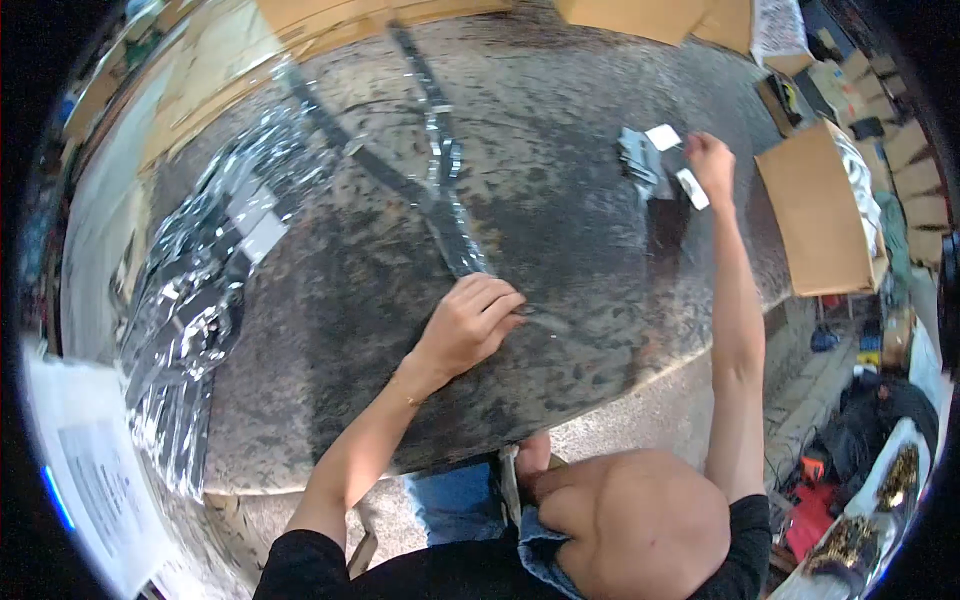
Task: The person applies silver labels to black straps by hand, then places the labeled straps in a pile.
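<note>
My left hand [470, 325] is closed at the near end of a dark strap [458, 240] in shiny clear plastic, low in the middle of the table. A second dark strap [365, 160] crosses or joins it farther up; both run toward the back. On the right, my right hand [710, 170] is raised with its fingers pinched together, slightly blurred; what they hold, if anything, I cannot make out. Beside it are a white tag [692, 189], another white tag [662, 137] and a small stack of grey pieces [640, 160].
A large heap of plastic-wrapped dark strips [215, 270] covers the table's left side, with grey cards [262, 233] on top. An open cardboard box [825, 210] stands at the right edge. Flat cardboard [640, 18] lies along the back of the dark, worn table [380, 400].
</note>
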Motion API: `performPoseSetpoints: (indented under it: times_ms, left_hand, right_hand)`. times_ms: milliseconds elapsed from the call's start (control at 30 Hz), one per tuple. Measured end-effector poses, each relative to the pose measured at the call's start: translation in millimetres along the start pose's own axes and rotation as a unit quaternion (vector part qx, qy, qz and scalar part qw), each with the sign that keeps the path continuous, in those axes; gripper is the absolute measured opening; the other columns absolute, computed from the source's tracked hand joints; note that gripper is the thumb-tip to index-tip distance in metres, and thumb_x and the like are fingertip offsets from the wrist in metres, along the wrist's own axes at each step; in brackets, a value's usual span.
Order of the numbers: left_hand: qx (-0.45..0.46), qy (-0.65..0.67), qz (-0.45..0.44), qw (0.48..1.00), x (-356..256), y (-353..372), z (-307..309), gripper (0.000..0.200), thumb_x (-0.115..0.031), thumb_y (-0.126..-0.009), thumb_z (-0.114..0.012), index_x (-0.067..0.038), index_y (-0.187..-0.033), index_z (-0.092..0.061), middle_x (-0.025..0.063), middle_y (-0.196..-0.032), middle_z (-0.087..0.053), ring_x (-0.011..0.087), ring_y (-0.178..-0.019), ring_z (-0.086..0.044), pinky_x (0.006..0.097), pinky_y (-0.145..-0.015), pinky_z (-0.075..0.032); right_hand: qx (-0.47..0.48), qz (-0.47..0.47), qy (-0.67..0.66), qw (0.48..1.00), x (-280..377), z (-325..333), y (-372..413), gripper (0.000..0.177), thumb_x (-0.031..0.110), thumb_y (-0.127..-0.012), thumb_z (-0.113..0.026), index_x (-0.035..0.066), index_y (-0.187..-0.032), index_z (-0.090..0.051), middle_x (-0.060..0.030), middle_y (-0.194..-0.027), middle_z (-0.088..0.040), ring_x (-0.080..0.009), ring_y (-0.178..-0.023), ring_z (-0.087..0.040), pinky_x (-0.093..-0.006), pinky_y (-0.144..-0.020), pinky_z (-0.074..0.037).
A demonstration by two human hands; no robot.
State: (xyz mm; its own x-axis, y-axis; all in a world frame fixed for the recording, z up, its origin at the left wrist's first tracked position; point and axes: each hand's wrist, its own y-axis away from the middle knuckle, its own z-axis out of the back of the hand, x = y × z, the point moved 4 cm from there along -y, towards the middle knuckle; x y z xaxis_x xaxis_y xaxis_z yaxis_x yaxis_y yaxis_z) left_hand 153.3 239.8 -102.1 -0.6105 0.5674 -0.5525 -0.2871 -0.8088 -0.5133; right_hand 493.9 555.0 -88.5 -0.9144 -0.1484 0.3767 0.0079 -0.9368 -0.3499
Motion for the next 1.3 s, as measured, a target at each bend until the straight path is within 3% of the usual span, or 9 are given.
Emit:
performPoseSetpoints:
  times_ms: [200,267,467,767,833,967,1100,1200,1300]
  left_hand:
    - [-0.085,0.199,0.197,0.956,30,15,12,0.017,-0.009,-0.086,-0.066,0.003,-0.096,-0.062,0.0118,-0.079,-0.066,0.0177,-0.066,-0.064,0.0272,-0.062,-0.050]
    - [-0.119,0.416,0.285,0.855,38,19,5,0.017,-0.008,-0.090,-0.061,0.006,-0.099,-0.060,0.0089,-0.078,-0.066,0.0126,-0.069,-0.063,0.0256,-0.063,-0.050]
    - [-0.069,0.368,0.241,0.895,26,18,6,0.019,-0.010,-0.090,-0.061,0.007,-0.100,-0.060,0.0084,-0.077,-0.066,0.0113,-0.069,-0.063,0.0239,-0.065,-0.050]
    - [-0.074,0.190,0.137,0.969,24,5,25,0.016,-0.002,-0.083,-0.064,0.003,-0.098,-0.062,0.0138,-0.087,-0.067,0.0241,-0.084,-0.068,0.0318,-0.075,-0.052]
    - [-0.059,0.057,0.097,0.992,36,8,31,0.022,-0.005,-0.077,-0.069,0.001,-0.097,-0.063,0.0175,-0.104,-0.063,0.0328,-0.105,-0.061,0.0386,-0.088,-0.048]
    - [-0.052,0.040,0.056,0.996,22,5,42,0.044,-0.015,-0.071,-0.075,-0.002,-0.110,-0.060,0.0175,-0.126,-0.052,0.0374,-0.122,-0.047,0.0434,-0.102,-0.038]
    - [-0.086,0.243,0.084,0.963,-5,5,36,0.064,-0.015,-0.079,-0.071,-0.004,-0.134,-0.042,0.0161,-0.119,-0.059,0.0267,-0.110,-0.058,0.0368,-0.096,-0.043]
    - [-0.008,0.359,0.246,0.900,-6,12,20,0.052,-0.008,-0.085,-0.063,-0.002,-0.133,-0.043,0.0127,-0.101,-0.067,0.0199,-0.093,-0.066,0.0316,-0.086,-0.049]
    - [0.012,0.327,0.235,0.915,8,11,20,0.031,-0.004,-0.088,-0.057,0.002,-0.118,-0.055,0.0100,-0.087,-0.069,0.0148,-0.081,-0.066,0.0277,-0.078,-0.050]
  right_hand:
    - [0.015,0.029,-0.072,0.997,46,38,48,0.020,0.017,-0.089,-0.059,0.000,-0.098,-0.067,-0.0169,-0.087,-0.068,-0.0242,-0.083,-0.067,-0.0323,-0.074,-0.050]
    - [0.032,0.059,-0.161,0.985,98,51,83,0.019,0.015,-0.090,-0.059,0.000,-0.099,-0.067,-0.0106,-0.090,-0.069,-0.0179,-0.080,-0.065,-0.0306,-0.074,-0.049]
    - [0.295,0.003,-0.453,0.841,232,43,192,0.016,0.009,-0.088,-0.064,-0.001,-0.100,-0.066,-0.0034,-0.091,-0.066,-0.0089,-0.083,-0.060,-0.0237,-0.073,-0.048]
    - [0.113,0.169,-0.357,0.912,243,61,194,0.005,0.000,-0.085,-0.064,-0.003,-0.089,-0.063,-0.0067,-0.081,-0.064,-0.0097,-0.075,-0.058,-0.0235,-0.067,-0.046]
    - [0.054,0.087,-0.403,0.910,225,69,193,0.004,-0.002,-0.085,-0.062,-0.004,-0.088,-0.062,-0.0072,-0.080,-0.063,-0.0113,-0.073,-0.057,-0.0232,-0.067,-0.046]
    - [0.077,0.159,-0.359,0.916,229,67,209,0.003,-0.001,-0.086,-0.061,-0.004,-0.087,-0.061,-0.0074,-0.079,-0.062,-0.0130,-0.072,-0.058,-0.0236,-0.067,-0.045]
    - [0.144,0.137,-0.381,0.903,235,55,221,0.006,0.003,-0.087,-0.061,-0.003,-0.088,-0.062,-0.0056,-0.076,-0.062,-0.0108,-0.068,-0.057,-0.0228,-0.064,-0.045]
    - [0.192,0.029,-0.386,0.902,230,45,220,0.009,0.006,-0.088,-0.062,-0.002,-0.090,-0.064,-0.0021,-0.072,-0.061,-0.0071,-0.064,-0.055,-0.0209,-0.059,-0.043]
    - [0.162,-0.040,-0.491,0.855,215,33,206,0.013,0.011,-0.089,-0.062,-0.001,-0.091,-0.066,0.0011,-0.069,-0.059,-0.0038,-0.061,-0.052,-0.0191,-0.056,-0.041]
